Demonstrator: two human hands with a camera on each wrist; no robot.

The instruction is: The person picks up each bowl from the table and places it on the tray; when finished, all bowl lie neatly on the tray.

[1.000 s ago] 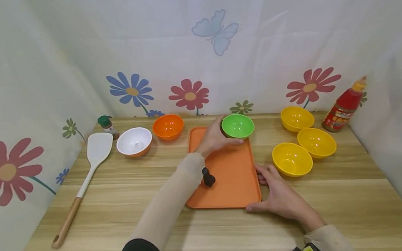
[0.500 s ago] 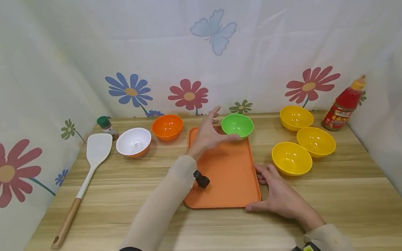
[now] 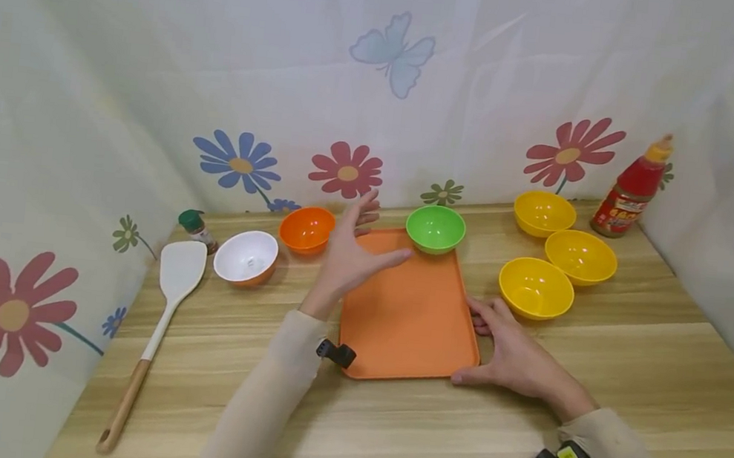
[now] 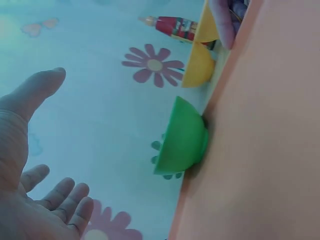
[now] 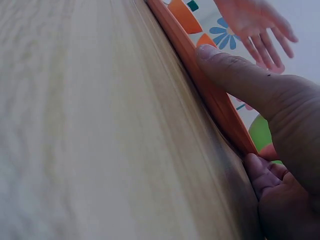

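Observation:
A green bowl [image 3: 435, 230] sits upright at the far end of the orange tray [image 3: 411, 316], near its right corner. My left hand [image 3: 352, 256] hovers over the tray's left side, holding nothing, fingers spread and thumb pointing toward the bowl. In the left wrist view a gap shows between that hand and the green bowl [image 4: 182, 140]. My right hand [image 3: 511, 352] grips the tray's near right corner, thumb at the front edge and bent fingers along the right side. The right wrist view shows its thumb against the tray's rim [image 5: 220, 107].
Three yellow bowls [image 3: 535, 290] stand right of the tray, with a red sauce bottle [image 3: 631, 190] behind them. To the left are an orange bowl [image 3: 306, 230], a white-lined bowl [image 3: 246, 257], a green-capped spice jar [image 3: 197, 230] and a white spatula [image 3: 157, 337]. A printed curtain [image 3: 257, 61] encloses the table.
My left hand has let go of the green bowl and drawn back to the left, fingers spreading. The bowl stays on the tray; my right hand keeps its place at the corner.

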